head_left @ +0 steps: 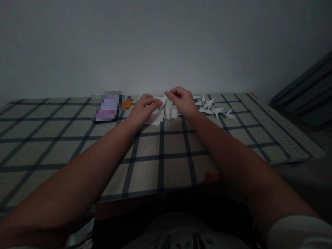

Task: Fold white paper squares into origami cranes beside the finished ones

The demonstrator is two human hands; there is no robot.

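Observation:
A folded piece of white paper [168,108] is pinched between both hands near the far side of the table. My left hand [145,108] grips its left side with thumb and fingers closed. My right hand [183,101] pinches the upper right of it between thumb and index finger. White paper sheets [155,119] lie on the table beneath and beside my left hand. Just right of my right hand, several folded white paper cranes [207,103] are gathered in a loose heap. The held paper's exact shape is partly covered by my fingers.
A phone [107,108] with a lit screen, partly pixelated, is at the left. The table wears a checked cloth [147,145] with orange printed figures. A pale wall [166,45] rises behind it. Dark folded fabric [308,93] hangs at the right.

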